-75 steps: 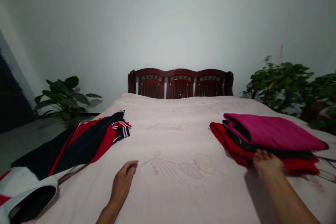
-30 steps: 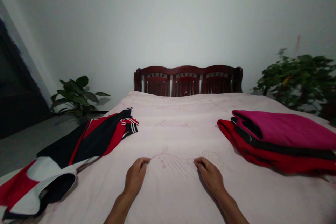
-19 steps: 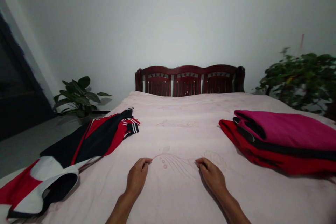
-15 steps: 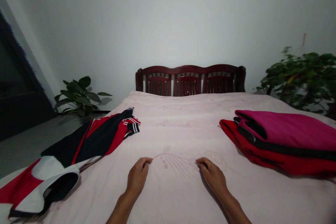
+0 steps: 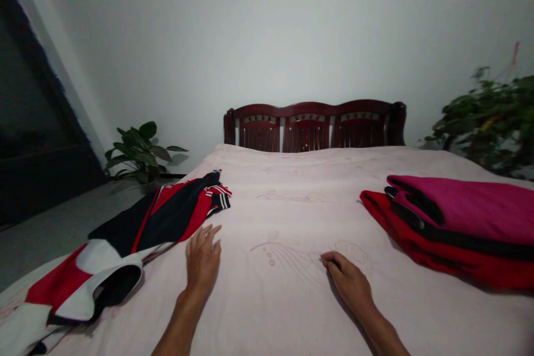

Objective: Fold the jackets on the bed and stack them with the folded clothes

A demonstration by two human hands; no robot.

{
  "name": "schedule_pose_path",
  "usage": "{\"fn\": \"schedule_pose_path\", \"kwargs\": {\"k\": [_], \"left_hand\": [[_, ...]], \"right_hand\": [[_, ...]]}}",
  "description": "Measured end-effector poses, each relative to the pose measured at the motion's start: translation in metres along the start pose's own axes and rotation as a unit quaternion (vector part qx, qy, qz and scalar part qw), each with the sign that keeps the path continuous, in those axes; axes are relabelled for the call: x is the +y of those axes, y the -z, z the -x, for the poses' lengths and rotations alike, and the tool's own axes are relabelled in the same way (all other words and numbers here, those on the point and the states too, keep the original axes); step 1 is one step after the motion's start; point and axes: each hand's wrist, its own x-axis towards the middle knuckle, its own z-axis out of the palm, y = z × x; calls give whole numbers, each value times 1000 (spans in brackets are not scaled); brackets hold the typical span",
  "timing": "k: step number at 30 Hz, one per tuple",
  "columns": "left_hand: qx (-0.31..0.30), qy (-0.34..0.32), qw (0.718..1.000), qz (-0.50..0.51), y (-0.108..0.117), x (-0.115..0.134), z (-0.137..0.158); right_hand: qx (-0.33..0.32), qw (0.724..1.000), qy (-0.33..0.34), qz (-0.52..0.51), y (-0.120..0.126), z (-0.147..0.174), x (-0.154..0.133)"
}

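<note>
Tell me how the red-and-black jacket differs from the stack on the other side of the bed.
The jacket lies unfolded and sprawled beside the left hand; the stack is neatly folded, away from the right hand. The jacket has white stripes; the stack is topped in magenta. Both rest on the pink bedspread.

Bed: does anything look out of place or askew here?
Yes. The jacket lies unfolded and skewed at the bed's left edge, one end hanging over it, while the stack on the right is folded. The left hand lies open near it.
</note>
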Motion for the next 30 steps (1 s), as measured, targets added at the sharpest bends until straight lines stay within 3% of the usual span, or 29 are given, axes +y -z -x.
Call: {"fn": "schedule_pose_path", "kwargs": {"k": [4,8,11,17,21,24,27,29,30], "left_hand": [[21,117,963,-242,35,-39,-20],[-1,188,918,-348,59,-84,-32],[-41,167,911,-375,72,-109,-39],[-69,166,941,-286,96,-124,-60],[-32,202,950,-238,114,-111,-87],[6,200,959,-198,117,-82,-104],[20,124,985,-118,103,-36,-94],[7,10,999,40,86,-1,-67],[-28,-43,995,90,76,16,-48]], "right_hand": [[-6,1000,-3,11,0,-1,1],[-12,1000,-8,24,0,-1,2],[-13,999,-14,25,-1,-2,3],[-12,1000,-8,15,-2,-3,5],[-11,1000,-11,22,-1,-1,2],[-10,999,-16,29,0,-1,0],[-16,999,-15,30,-1,-2,1],[-16,999,-8,27,-1,-2,2],[-15,1000,-3,24,-1,-2,2]]}}
